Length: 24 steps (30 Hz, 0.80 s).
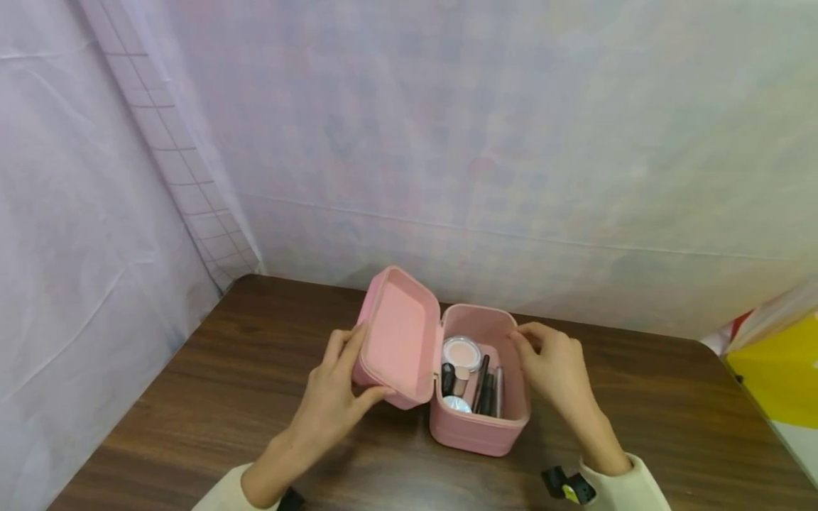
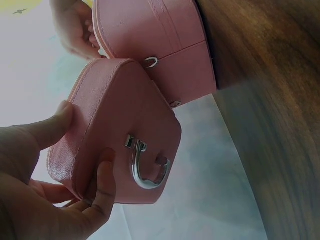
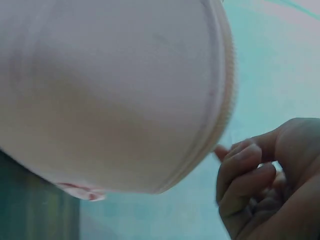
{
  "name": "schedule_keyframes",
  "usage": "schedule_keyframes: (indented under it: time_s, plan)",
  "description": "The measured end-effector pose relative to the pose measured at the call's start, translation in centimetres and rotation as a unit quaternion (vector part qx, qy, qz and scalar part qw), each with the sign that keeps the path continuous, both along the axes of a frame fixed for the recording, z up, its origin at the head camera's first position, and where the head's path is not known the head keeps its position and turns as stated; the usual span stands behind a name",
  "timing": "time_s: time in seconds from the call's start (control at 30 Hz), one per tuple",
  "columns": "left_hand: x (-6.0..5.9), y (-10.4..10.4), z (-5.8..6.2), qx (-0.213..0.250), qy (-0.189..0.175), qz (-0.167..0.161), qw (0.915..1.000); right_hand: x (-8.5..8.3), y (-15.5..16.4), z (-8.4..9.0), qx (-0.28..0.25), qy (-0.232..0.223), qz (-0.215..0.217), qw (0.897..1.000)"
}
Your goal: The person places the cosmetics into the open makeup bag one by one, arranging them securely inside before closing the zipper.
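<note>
"What's at the left?"

"The left hand point(image 1: 329, 387), its thumb and fingers gripping the pink cosmetic case's lid point(image 1: 402, 341). Opening looks done, I'd judge: the lid stands tilted out beside the body on its hinge."

"And what's left?"

"The contents, apparently. Neither hand holds any of them."

"What's the lid made of?"

"Grained, leather-like stuff, stitched along the edge, rounded at the corners; a curved metal handle point(image 2: 142, 170) shines on its outside."

"Further right?"

"The case body point(image 1: 476, 436), a deep, round-cornered box upright on the dark wood-grain worktop point(image 1: 639, 397). Inside are a round, pale compact point(image 1: 461, 353) towards the back, a round white container point(image 1: 456, 404) in front, then a slim black tube point(image 1: 481, 383) and a glossy silvery one point(image 1: 498, 390)."

"The right hand point(image 1: 559, 365)?"

"At the case's right rim, seemingly pinching it between thumb and forefinger, other fingers curled."
</note>
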<state>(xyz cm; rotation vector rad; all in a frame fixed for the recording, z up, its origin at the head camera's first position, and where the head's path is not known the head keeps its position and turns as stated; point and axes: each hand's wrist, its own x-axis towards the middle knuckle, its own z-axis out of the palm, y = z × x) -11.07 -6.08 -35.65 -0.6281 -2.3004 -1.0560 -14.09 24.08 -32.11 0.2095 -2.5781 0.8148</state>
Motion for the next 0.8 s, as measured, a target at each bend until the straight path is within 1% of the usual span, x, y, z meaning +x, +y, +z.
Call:
schedule_keyframes:
  time_s: [0.1, 0.17, 0.27, 0.33, 0.4, 0.47, 0.53, 0.67, 0.73, 0.8]
  plan:
    - [0.0, -0.1, 0.0, -0.002, -0.005, 0.002, 1.0, 0.6, 0.4, -0.9, -0.02, 0.022, -0.002, 1.0]
    - [0.0, -0.1, 0.1, -0.002, -0.006, 0.003, 1.0, 1.0, 0.8, -1.6, -0.04, 0.027, -0.003, 0.999]
    - [-0.1, -0.1, 0.2, -0.003, -0.004, 0.005, 1.0, 1.3, 1.4, -2.5, -0.096, 0.021, -0.013, 0.995]
    - [-0.1, -0.1, 0.2, -0.004, -0.004, 0.008, 1.0, 1.4, 1.8, -3.1, -0.151, 0.007, -0.023, 0.988]
    - [0.0, -0.1, 0.2, -0.003, -0.007, 0.009, 0.9999, 1.4, 2.1, -3.7, -0.202, -0.005, -0.033, 0.979]
    - [0.1, 0.0, 0.2, -0.001, -0.013, 0.008, 0.9999, 1.2, 2.3, -4.3, -0.23, -0.012, -0.04, 0.972]
    - [0.1, 0.0, 0.2, 0.003, -0.02, 0.007, 0.9998, 0.9, 2.3, -4.9, -0.241, -0.021, -0.039, 0.97]
    - [0.2, 0.1, 0.2, 0.013, -0.022, 0.001, 0.9997, 0.6, 2.1, -5.7, -0.245, -0.029, -0.034, 0.969]
    - [0.1, 0.1, 0.1, 0.015, -0.009, 0.0, 0.9998, 0.5, 2.0, -5.8, -0.254, -0.03, -0.037, 0.966]
    - [-0.1, 0.2, 0.1, 0.014, 0.013, -0.001, 0.9998, 0.5, 1.9, -5.9, -0.265, -0.032, -0.038, 0.963]
